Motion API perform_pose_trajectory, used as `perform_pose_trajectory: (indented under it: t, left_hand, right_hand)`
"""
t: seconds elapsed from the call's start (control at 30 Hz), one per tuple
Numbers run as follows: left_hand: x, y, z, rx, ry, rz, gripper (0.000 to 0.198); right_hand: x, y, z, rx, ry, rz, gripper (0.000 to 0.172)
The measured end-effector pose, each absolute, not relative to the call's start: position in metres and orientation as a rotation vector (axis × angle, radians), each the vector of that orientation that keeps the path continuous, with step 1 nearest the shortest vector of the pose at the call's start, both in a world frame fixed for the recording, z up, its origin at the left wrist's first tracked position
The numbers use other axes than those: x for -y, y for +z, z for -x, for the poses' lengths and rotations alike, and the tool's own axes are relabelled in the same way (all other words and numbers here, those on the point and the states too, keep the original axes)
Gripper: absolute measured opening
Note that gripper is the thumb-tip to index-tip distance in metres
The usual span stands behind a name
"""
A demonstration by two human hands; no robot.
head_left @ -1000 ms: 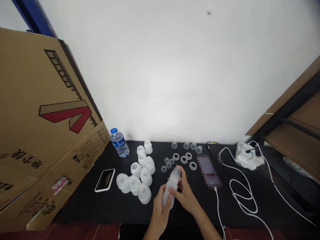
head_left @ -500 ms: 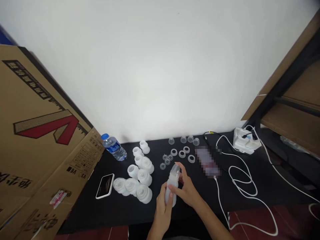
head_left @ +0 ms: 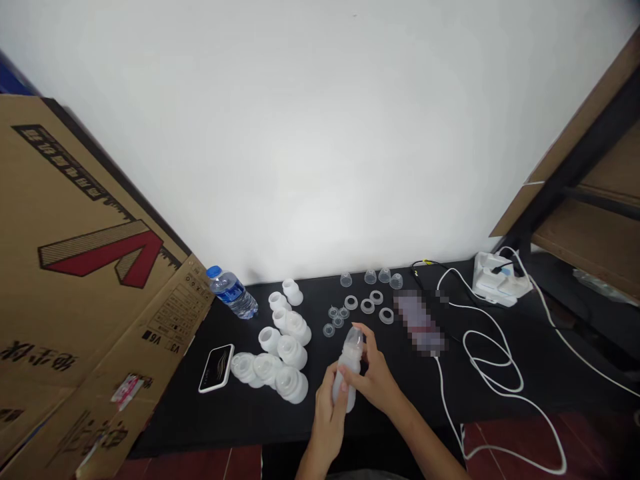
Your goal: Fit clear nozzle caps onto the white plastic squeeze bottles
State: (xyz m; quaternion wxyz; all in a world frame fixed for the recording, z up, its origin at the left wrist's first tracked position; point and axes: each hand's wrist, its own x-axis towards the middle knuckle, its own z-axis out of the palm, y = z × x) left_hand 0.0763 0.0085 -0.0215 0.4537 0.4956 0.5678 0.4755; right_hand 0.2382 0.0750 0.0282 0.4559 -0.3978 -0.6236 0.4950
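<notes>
Seen from the head camera, the person's left hand [head_left: 327, 420] wraps the lower body of a frosted, translucent silicone bottle [head_left: 346, 373], its grip clamped firmly around it, while the right hand [head_left: 374, 381] closes on the bottle's upper part, thumb across the body and fingers curled near the narrow top. The bottle stands tilted just above the black worktop [head_left: 185, 420], its top leaning toward 1 o'clock. At 9 o'clock from the hands, smooth white flared silicone pieces [head_left: 285, 350] crowd together, and beyond them lies a glossy black-and-white power bank [head_left: 217, 368]. At 10 o'clock sits a clear plastic water bottle [head_left: 233, 294] with a blue cap, water inside. At 12 o'clock lie small clear cone-shaped cups [head_left: 370, 277], translucent rings [head_left: 367, 306] and tiny clear discs [head_left: 336, 317]. A pixelated flat object [head_left: 419, 323] sits at 1 o'clock, and a white cable [head_left: 493, 360] loops at 3 o'clock from a white plastic dock [head_left: 500, 280]. A printed cardboard box [head_left: 90, 267] leans at far 9 o'clock.
</notes>
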Motion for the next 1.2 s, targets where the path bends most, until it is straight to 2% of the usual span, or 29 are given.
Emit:
perform_pose_trajectory:
  t: [0.17,0.4,0.53,0.63,0.73,0.9,1.2]
  left_hand:
    - [-0.010,-0.016,-0.077,-1.377,1.208,-1.225,0.063]
    - [-0.008,-0.023,-0.078,-1.461,1.243,-1.138,0.070]
    - [-0.011,-0.006,-0.082,-1.315,1.252,-1.234,0.061]
    - [-0.010,0.003,-0.084,-1.300,1.252,-1.268,0.063]
    - [-0.007,0.003,-0.084,-1.304,1.248,-1.277,0.066]
    - [-0.006,0.004,-0.084,-1.286,1.233,-1.323,0.060]
    - [-0.001,0.012,-0.084,-1.217,1.221,-1.421,0.049]
  right_hand:
    - [-0.075,0.028,-0.235,1.537,1.200,1.066,0.077]
    - [-0.074,0.042,-0.235,1.672,1.161,1.259,0.077]
    - [-0.076,0.034,-0.235,1.621,1.135,1.103,0.083]
    - [-0.078,0.027,-0.237,1.533,1.280,0.862,0.085]
    - [-0.078,0.026,-0.239,1.433,1.405,0.705,0.078]
    - [-0.074,0.037,-0.243,1.310,1.489,0.786,0.051]
    - [-0.054,0.049,-0.245,1.360,1.224,1.096,0.061]
